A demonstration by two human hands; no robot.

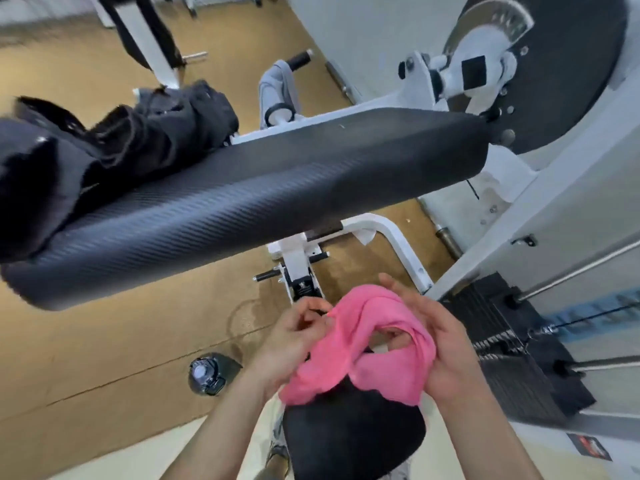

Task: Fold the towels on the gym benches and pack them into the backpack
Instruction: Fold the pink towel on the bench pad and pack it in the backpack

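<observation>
Head view: the left hand [294, 337] pinches an edge of the pink towel [363, 344] in its fingers [304, 308]. The right hand [446, 351] lies straight-fingered against the other side. The towel, bunched between both, looks light, soft and floppy; its corners seem the best hold.

Bright, even indoor light, glare on the bench pad [242, 188], blurred and warped edges.
</observation>
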